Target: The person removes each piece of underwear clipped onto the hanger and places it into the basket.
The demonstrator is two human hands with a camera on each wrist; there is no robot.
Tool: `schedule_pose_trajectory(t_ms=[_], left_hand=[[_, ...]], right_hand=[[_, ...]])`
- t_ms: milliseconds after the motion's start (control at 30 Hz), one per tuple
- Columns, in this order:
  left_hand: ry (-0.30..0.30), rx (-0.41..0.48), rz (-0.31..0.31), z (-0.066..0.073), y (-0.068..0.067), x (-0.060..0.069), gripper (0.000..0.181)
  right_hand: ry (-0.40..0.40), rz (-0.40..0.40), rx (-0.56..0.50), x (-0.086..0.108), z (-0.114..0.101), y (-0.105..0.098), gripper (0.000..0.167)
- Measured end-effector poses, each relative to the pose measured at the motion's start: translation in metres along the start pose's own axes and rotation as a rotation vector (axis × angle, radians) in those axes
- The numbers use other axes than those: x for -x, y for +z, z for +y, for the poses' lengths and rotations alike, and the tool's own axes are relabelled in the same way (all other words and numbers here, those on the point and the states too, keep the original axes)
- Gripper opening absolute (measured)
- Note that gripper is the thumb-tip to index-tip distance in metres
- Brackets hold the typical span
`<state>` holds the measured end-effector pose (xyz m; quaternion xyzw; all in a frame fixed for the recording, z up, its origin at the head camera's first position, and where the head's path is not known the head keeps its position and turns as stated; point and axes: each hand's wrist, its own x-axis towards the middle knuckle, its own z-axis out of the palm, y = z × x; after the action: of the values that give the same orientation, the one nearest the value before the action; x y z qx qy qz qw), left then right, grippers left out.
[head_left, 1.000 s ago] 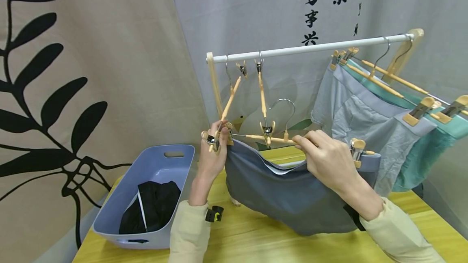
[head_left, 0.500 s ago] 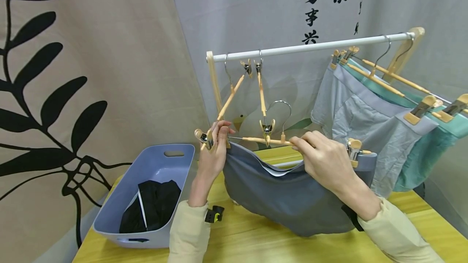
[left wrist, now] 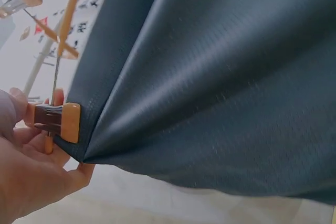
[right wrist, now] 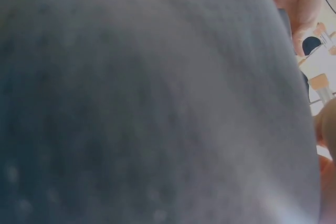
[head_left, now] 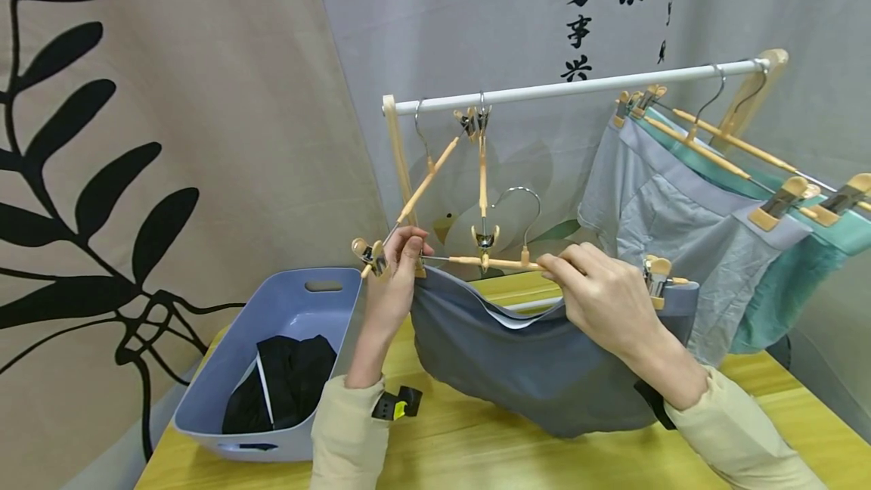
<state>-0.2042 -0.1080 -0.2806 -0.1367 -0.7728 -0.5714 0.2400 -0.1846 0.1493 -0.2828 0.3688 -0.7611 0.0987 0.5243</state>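
Dark grey underpants (head_left: 531,369) hang by the waistband from a wooden clip hanger (head_left: 500,263), one clip at each end. With my left hand (head_left: 395,282) I grip the left clip (left wrist: 71,123), which bites the waistband's corner in the left wrist view. My right hand (head_left: 602,293) pinches the hanger's bar right of its hook (head_left: 534,206). The hook stands free below the rail. The right clip (head_left: 656,282) shows beyond my right hand. Grey cloth fills most of the right wrist view and hides much of that hand.
A white rail (head_left: 578,89) carries two bare clip hangers at left; the nearer bare hanger (head_left: 429,180) hangs tilted against my left hand. Light blue underpants (head_left: 674,225) and green ones (head_left: 769,316) hang at right. A blue basket (head_left: 204,399) holds black cloth (head_left: 286,384).
Both hands and the grey underpants have shifted slightly left. The nearer bare hanger has swung, its lower end leftward and its upper end rightward. My grips look the same.
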Motion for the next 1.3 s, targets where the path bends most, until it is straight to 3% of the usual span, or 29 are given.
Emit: schedule_pose_trajectory(t_ms=[200,500,733,1100,1300], left_hand=[[-0.025,0.130,-0.013,0.0030,-0.0025,0.0009,0.024],[-0.055,0.118,-0.015,0.0069,-0.0077,0.0026,0.023],[-0.009,0.121,0.046,0.0090,-0.0093,0.0051,0.020],[0.003,0.153,0.063,0.0097,-0.0098,0.0073,0.019],[0.067,0.180,0.078,0.0089,-0.0100,0.0077,0.021]], right_hand=[[-0.001,0.012,-0.006,0.0000,0.0003,0.0006,0.033],[-0.006,0.032,-0.015,-0.0014,-0.0008,0.0009,0.033],[-0.011,0.056,-0.028,-0.0034,-0.0024,0.0010,0.032],[-0.017,0.054,-0.031,-0.0039,-0.0028,0.0011,0.032],[-0.022,0.052,-0.033,-0.0039,-0.0026,0.0012,0.032]])
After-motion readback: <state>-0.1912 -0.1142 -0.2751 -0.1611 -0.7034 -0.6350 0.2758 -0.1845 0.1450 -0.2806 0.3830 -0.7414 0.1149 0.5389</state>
